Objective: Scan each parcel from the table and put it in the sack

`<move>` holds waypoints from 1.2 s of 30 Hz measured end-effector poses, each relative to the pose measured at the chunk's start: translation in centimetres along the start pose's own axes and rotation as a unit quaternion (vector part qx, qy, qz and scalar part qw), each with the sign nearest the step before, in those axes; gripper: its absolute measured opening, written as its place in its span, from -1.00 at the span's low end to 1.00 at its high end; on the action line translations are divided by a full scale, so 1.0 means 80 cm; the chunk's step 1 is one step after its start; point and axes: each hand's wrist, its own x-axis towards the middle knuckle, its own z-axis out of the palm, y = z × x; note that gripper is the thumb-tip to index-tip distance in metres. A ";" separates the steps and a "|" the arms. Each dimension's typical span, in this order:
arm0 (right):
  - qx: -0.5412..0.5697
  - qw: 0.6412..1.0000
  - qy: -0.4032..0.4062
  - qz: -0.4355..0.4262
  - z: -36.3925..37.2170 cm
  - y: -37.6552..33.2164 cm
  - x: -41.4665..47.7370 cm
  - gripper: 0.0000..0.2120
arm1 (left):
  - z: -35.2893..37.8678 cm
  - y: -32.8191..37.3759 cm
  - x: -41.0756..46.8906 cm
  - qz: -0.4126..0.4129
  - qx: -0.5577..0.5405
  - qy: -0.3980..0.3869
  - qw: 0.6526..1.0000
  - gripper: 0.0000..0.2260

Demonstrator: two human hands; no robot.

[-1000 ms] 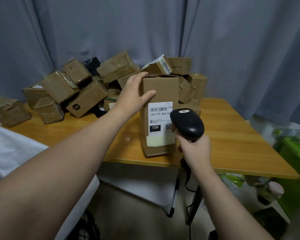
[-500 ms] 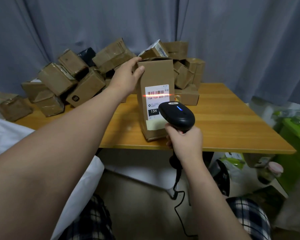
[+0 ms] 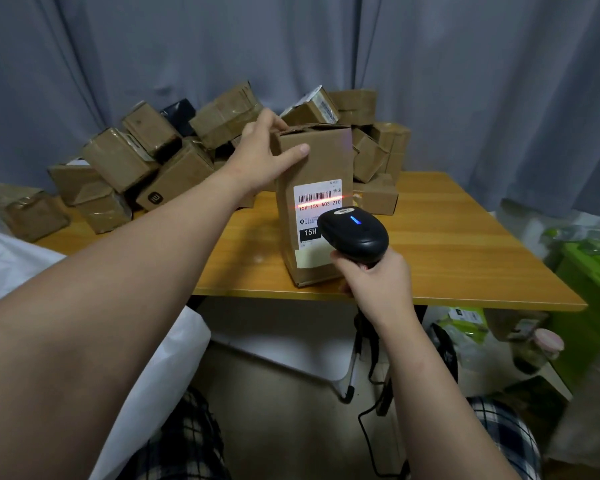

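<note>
The tall box (image 3: 314, 206) is matt brown cardboard with a white paper label (image 3: 317, 211); the scanner (image 3: 355, 233) is glossy black plastic; the bench (image 3: 447, 244) is smooth, slightly shiny wood.

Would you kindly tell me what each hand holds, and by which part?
The left hand grips the upright parcel at its top corner; right hand grips the scanner by its handle.

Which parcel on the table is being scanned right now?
The tall upright box at the front: the left hand holds its top, and the red line from the scanner crosses its label. The other parcels lie piled behind.
</note>
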 end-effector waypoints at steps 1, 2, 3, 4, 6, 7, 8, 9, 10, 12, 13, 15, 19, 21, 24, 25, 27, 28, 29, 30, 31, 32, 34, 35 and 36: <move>0.004 1.000 0.008 -0.003 -0.002 0.001 -0.001 -0.85 | -0.004 0.002 -0.002 -0.002 -0.026 -0.020 0.999 -0.63; 0.008 1.000 0.017 -0.006 -0.003 0.001 -0.001 -0.84 | -0.007 0.004 -0.005 -0.003 -0.047 -0.040 0.998 -0.59; 0.011 1.000 0.025 -0.012 -0.004 0.000 -0.002 -0.83 | -0.008 0.005 -0.007 -0.002 -0.066 -0.055 0.996 -0.56; 0.015 0.999 0.031 -0.018 -0.004 0.000 -0.002 -0.79 | -0.006 0.007 -0.008 -0.004 -0.075 -0.061 0.995 -0.53; 0.026 0.999 0.026 -0.039 -0.003 -0.005 -0.005 -0.66 | -0.005 0.010 -0.011 -0.011 -0.078 -0.051 0.996 -0.50; 0.031 0.998 0.015 -0.047 0.000 -0.007 -0.007 -0.63 | -0.006 0.010 -0.013 -0.014 -0.077 -0.035 0.996 -0.50; 0.037 0.998 0.003 -0.051 0.004 -0.010 -0.009 -0.61 | -0.011 0.006 -0.016 -0.020 -0.079 -0.009 0.997 -0.50; 0.047 0.998 -0.012 -0.051 0.010 -0.013 -0.012 -0.58 | -0.021 0.002 -0.023 -0.024 -0.088 0.026 0.995 -0.50; 0.064 0.996 -0.029 -0.051 0.019 -0.016 -0.014 -0.56 | -0.036 -0.005 -0.033 -0.029 -0.099 0.069 0.992 -0.49; 0.093 0.992 -0.067 -0.055 0.044 -0.025 -0.020 -0.54 | -0.077 -0.022 -0.063 -0.039 -0.122 0.154 0.980 -0.47; 0.105 0.989 -0.090 -0.057 0.062 -0.030 -0.025 -0.56 | -0.101 -0.032 -0.084 -0.045 -0.136 0.187 0.972 -0.48; 0.122 0.980 -0.147 -0.048 0.103 -0.040 -0.037 -0.61 | -0.143 -0.054 -0.132 -0.058 -0.162 0.242 0.955 -0.50; 0.054 0.962 -0.264 -0.044 0.197 -0.042 -0.064 -0.74 | -0.210 -0.103 -0.224 -0.091 -0.097 0.336 0.932 -0.52; 0.007 0.955 -0.292 -0.047 0.236 -0.033 -0.072 -0.77 | -0.240 -0.128 -0.261 -0.117 -0.046 0.363 0.923 -0.51; -0.046 0.953 -0.293 -0.052 0.278 -0.012 -0.078 -0.81 | -0.269 -0.156 -0.300 -0.171 0.042 0.352 0.919 -0.48; -0.057 0.952 -0.298 -0.039 0.289 -0.001 -0.078 -0.81 | -0.271 -0.165 -0.308 -0.194 0.077 0.337 0.918 -0.45; -0.078 0.947 -0.313 0.008 0.305 0.030 -0.077 -0.76 | -0.265 -0.185 -0.319 -0.237 0.135 0.317 0.908 -0.38; -0.090 0.943 -0.319 0.038 0.309 0.041 -0.077 -0.70 | -0.260 -0.197 -0.324 -0.260 0.147 0.309 0.903 -0.36; -0.093 0.938 -0.326 0.067 0.309 0.043 -0.080 -0.66 | -0.254 -0.209 -0.329 -0.282 0.150 0.305 0.897 -0.36; -0.089 0.934 -0.332 0.101 0.310 0.049 -0.081 -0.67 | -0.249 -0.223 -0.333 -0.302 0.144 0.306 0.891 -0.37; -0.085 0.927 -0.338 0.138 0.309 0.049 -0.083 -0.71 | -0.243 -0.236 -0.336 -0.321 0.131 0.312 0.885 -0.37; -0.084 0.917 -0.352 0.168 0.308 0.049 -0.083 -0.77 | -0.238 -0.247 -0.339 -0.333 0.116 0.324 0.878 -0.37; -0.109 0.913 -0.360 0.159 0.306 0.043 -0.083 -0.84 | -0.226 -0.259 -0.342 -0.345 0.094 0.348 0.867 -0.37; -0.110 0.924 -0.338 0.141 0.306 0.035 -0.082 -0.85 | -0.222 -0.263 -0.341 -0.346 0.088 0.359 0.863 -0.37; -0.091 0.941 -0.301 0.122 0.306 0.023 -0.082 -0.85 | -0.218 -0.266 -0.338 -0.342 0.085 0.369 0.860 -0.37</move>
